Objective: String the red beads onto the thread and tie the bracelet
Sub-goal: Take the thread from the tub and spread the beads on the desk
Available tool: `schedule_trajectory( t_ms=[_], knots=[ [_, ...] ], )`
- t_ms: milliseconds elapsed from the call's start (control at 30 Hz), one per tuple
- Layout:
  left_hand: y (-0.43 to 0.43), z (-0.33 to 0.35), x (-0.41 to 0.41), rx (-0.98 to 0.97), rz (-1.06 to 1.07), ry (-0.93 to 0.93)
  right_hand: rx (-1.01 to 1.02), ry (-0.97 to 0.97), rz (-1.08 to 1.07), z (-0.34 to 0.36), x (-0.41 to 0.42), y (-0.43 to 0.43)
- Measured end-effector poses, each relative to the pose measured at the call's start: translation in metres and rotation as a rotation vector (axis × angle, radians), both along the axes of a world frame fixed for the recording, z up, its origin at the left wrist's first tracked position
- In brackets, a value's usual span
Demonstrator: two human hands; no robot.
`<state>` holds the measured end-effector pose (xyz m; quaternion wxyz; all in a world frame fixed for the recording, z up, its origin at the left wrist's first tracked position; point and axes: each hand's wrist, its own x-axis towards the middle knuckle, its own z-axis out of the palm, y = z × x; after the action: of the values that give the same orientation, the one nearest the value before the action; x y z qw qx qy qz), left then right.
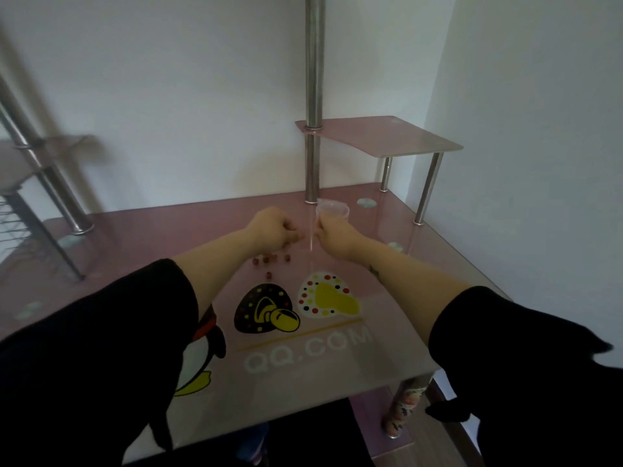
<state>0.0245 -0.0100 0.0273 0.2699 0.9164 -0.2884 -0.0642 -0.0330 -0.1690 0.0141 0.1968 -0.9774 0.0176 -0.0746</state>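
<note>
Several small red beads (269,258) lie loose on the pink glass desk (168,237), just under my left wrist, with one more bead (268,274) nearer to me. My left hand (273,230) hovers above them, fingers curled, pinching what looks like a red bead at its fingertips. My right hand (332,232) faces it a few centimetres away, thumb and forefinger pinched together. A faint pale line that seems to be the thread (313,246) hangs below that pinch; it is too thin to see clearly.
A clear plastic cup (333,208) stands just behind my right hand, beside a steel pole (313,156). A small raised pink shelf (387,138) sits at the back right. Printed cartoon logos (296,308) cover the near desk.
</note>
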Motion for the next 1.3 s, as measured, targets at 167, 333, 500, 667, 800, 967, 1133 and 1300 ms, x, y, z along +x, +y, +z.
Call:
schedule_trajectory(
  t_ms=[167, 333, 500, 667, 800, 967, 1133, 1300],
  knots=[
    [0.042, 0.005, 0.011, -0.1, 0.146, 0.067, 0.128, 0.041, 0.027, -0.002, 0.006, 0.025],
    [0.074, 0.006, 0.013, -0.09, 0.212, 0.09, 0.142, 0.068, 0.089, 0.001, 0.017, 0.054],
    [0.089, 0.005, 0.011, -0.087, 0.184, 0.08, 0.34, 0.096, 0.168, 0.011, 0.029, 0.087],
    [0.104, 0.003, 0.017, -0.109, 0.191, 0.082, 0.258, 0.063, 0.27, 0.009, 0.037, 0.104],
    [0.118, -0.002, 0.023, -0.109, 0.224, 0.093, 0.266, 0.019, 0.23, 0.004, 0.04, 0.097],
    [0.124, -0.006, 0.025, -0.139, 0.24, 0.138, 0.284, 0.046, 0.215, 0.002, 0.042, 0.088],
    [0.115, -0.001, 0.016, -0.088, 0.173, 0.091, 0.359, 0.077, 0.286, 0.007, 0.04, 0.101],
    [0.115, 0.0, 0.015, -0.057, 0.172, 0.064, 0.415, 0.079, 0.294, 0.005, 0.038, 0.109]
  ],
)
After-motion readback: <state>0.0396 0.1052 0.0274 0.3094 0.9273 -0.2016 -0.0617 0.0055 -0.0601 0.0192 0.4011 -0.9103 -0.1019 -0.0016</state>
